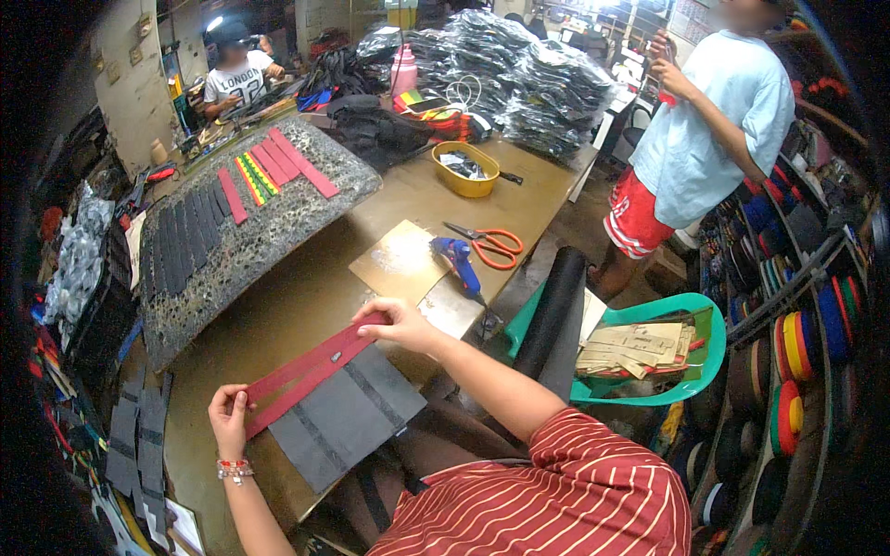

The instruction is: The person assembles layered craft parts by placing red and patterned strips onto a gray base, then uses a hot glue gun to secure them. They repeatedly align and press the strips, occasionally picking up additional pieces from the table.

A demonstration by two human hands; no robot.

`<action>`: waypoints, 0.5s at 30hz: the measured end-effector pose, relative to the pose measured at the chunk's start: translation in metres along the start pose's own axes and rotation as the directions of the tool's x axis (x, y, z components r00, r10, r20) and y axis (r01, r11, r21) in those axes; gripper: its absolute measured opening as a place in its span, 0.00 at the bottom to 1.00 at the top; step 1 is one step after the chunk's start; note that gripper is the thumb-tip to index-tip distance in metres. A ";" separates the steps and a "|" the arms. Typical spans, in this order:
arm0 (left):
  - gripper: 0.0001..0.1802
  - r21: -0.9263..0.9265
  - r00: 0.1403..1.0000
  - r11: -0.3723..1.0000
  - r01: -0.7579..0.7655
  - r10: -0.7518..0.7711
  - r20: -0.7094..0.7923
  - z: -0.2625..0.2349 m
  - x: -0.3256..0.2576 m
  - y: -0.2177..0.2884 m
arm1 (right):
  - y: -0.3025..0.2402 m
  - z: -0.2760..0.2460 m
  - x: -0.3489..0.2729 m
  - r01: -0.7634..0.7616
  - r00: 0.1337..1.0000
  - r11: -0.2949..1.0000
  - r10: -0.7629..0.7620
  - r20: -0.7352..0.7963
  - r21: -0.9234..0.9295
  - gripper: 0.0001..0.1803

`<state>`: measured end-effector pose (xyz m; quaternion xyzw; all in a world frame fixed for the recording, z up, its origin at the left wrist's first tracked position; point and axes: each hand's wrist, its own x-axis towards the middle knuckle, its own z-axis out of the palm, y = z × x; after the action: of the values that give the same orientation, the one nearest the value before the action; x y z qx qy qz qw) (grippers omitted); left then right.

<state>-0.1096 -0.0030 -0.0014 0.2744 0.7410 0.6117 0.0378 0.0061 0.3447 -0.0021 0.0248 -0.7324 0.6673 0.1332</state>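
A long red strip (306, 368) stretches between my two hands above the brown table (306, 296). My left hand (229, 414) pinches its near end, and my right hand (400, 322) holds its far end. Under the strip lie dark grey rectangular pieces (343, 417) with black bands, at the table's near edge. A blue glue gun (458, 259) rests on a brown square board (400, 259) just beyond my right hand.
Orange-handled scissors (491, 245) and a yellow bowl (464, 170) lie farther back. A speckled slab (250, 232) at left carries black, red and striped strips. A green plastic chair (649, 357) holds paper pieces. One person stands at right (705, 139), another sits at the back left (236, 79).
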 end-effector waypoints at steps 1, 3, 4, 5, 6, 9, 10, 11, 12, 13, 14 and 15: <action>0.07 0.025 0.999 0.999 -0.032 0.033 -0.029 0.002 0.000 -0.008 | 0.010 0.006 0.007 0.007 0.998 0.997 -0.011 -0.056 -0.071 0.13; 0.07 0.209 0.992 0.978 0.017 0.009 -0.122 0.005 -0.002 -0.019 | 0.028 0.018 0.011 0.034 0.995 0.998 -0.039 -0.094 -0.060 0.10; 0.07 0.284 0.977 0.957 -0.051 0.106 -0.184 0.007 -0.003 -0.022 | 0.033 0.022 0.010 -0.020 0.992 0.998 0.013 -0.123 -0.060 0.09; 0.07 0.360 0.950 0.927 -0.104 0.199 -0.241 0.008 -0.006 -0.024 | 0.038 0.025 0.008 0.080 0.982 0.992 -0.095 -0.165 -0.098 0.09; 0.07 0.443 0.909 0.886 -0.136 0.290 -0.300 0.010 -0.007 -0.024 | 0.040 0.026 0.006 0.048 0.978 0.980 -0.085 -0.189 -0.192 0.09; 0.06 0.456 0.900 0.878 -0.144 0.308 -0.309 0.011 -0.007 -0.020 | 0.040 0.026 0.002 0.122 0.953 0.965 -0.179 -0.244 -0.233 0.08; 0.06 0.435 0.905 0.892 -0.121 0.279 -0.322 0.011 -0.006 -0.019 | 0.038 0.025 0.002 0.153 0.941 0.958 -0.216 -0.259 -0.244 0.08; 0.06 0.433 0.909 0.894 -0.118 0.273 -0.316 0.011 -0.005 -0.018 | 0.036 0.025 0.003 0.178 0.934 0.948 -0.246 -0.257 -0.263 0.08; 0.06 0.441 0.903 0.889 -0.126 0.286 -0.319 0.011 -0.004 -0.017 | 0.034 0.025 0.004 0.176 0.934 0.943 -0.251 -0.256 -0.282 0.08; 0.06 0.449 0.899 0.884 -0.131 0.297 -0.323 0.011 -0.004 -0.017 | 0.033 0.025 0.004 0.172 0.933 0.938 -0.253 -0.254 -0.300 0.09; 0.07 0.455 0.895 0.880 -0.136 0.306 -0.325 0.011 -0.004 -0.018 | 0.032 0.025 0.004 0.113 0.948 0.939 -0.200 -0.247 -0.326 0.09; 0.07 0.459 0.891 0.877 -0.143 0.316 -0.325 0.011 -0.005 -0.019 | 0.031 0.026 0.004 0.147 0.936 0.936 -0.236 -0.260 -0.319 0.09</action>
<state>-0.1081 0.0025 -0.0234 0.2362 0.8093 0.4787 -0.2451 -0.0087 0.3232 -0.0329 -0.0230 -0.7893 0.5307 0.3080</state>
